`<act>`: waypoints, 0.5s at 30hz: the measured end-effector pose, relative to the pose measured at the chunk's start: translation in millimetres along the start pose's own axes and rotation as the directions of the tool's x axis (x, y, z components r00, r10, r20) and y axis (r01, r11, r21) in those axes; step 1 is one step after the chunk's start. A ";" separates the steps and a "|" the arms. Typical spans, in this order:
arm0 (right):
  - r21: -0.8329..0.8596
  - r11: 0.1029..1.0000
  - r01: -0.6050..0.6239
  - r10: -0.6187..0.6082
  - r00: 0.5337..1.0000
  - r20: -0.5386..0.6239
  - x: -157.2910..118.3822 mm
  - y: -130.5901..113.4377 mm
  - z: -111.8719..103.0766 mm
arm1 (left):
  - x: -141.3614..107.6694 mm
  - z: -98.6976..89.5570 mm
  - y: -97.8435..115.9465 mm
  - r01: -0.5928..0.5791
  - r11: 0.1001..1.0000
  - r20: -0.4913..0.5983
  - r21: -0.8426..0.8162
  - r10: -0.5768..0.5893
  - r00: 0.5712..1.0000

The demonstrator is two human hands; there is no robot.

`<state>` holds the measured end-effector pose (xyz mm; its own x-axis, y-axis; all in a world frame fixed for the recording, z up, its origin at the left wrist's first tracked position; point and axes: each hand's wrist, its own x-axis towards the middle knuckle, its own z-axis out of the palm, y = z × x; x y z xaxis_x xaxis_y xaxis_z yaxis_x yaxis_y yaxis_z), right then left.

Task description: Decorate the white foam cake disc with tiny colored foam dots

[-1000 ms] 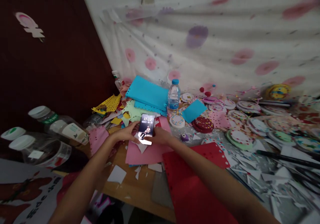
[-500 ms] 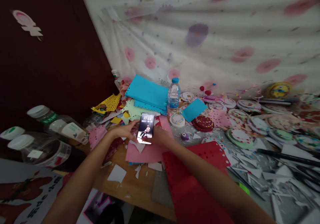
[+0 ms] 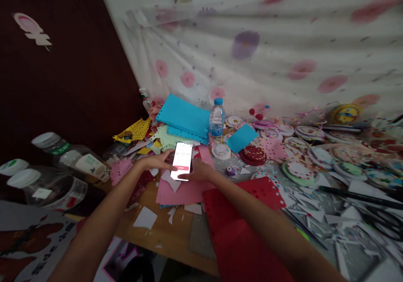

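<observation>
A smartphone point(image 3: 181, 161) with a bright white screen, large digits and a red bar is held between both hands. My left hand point(image 3: 160, 161) grips its left edge, thumb at the lower side. On the other edge is my right hand point(image 3: 200, 170), its thumb over the lower part of the screen and its other fingers mostly hidden behind the phone. Below the phone lie pink paper sheets point(image 3: 171, 196) and a torn white scrap. Red punched paper point(image 3: 239, 227) spreads under my right forearm.
Blue foam sheets point(image 3: 184, 116) and a water bottle point(image 3: 216, 120) stand behind the phone. Larger bottles point(image 3: 52, 189) are at the left. Decorated paper discs point(image 3: 299, 170), white scraps and scissors point(image 3: 385, 223) cover the right side. A floral curtain point(image 3: 267, 76) hangs behind.
The phone's screen has switched from a dark lock screen with a figure to a white page with digits and a red bar. Both hands keep hold of it; the view has shifted slightly.
</observation>
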<state>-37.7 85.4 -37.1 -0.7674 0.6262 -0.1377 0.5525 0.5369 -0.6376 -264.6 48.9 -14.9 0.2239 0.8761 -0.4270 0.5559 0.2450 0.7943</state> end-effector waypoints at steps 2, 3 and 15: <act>0.019 1.000 0.009 -0.009 1.000 0.009 0.9 3.1 1.3 | 0.8 -0.3 1.1 -0.004 1.000 0.002 0.011 0.004 1.000; 0.025 1.000 0.007 -0.007 1.000 0.008 1.4 4.5 2.0 | 1.0 -0.4 1.3 -0.007 1.000 0.001 0.020 0.007 1.000; 0.027 0.998 -0.059 0.059 0.998 -0.002 14.7 14.8 -2.2 | -25.9 -6.3 27.7 0.041 0.993 0.040 0.112 -0.046 0.998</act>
<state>-40.2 103.8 -46.9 -0.7331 0.6576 -0.1735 0.5875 0.4837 -0.6488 -260.0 35.7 20.9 0.2301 0.8466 -0.4800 0.6511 0.2326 0.7225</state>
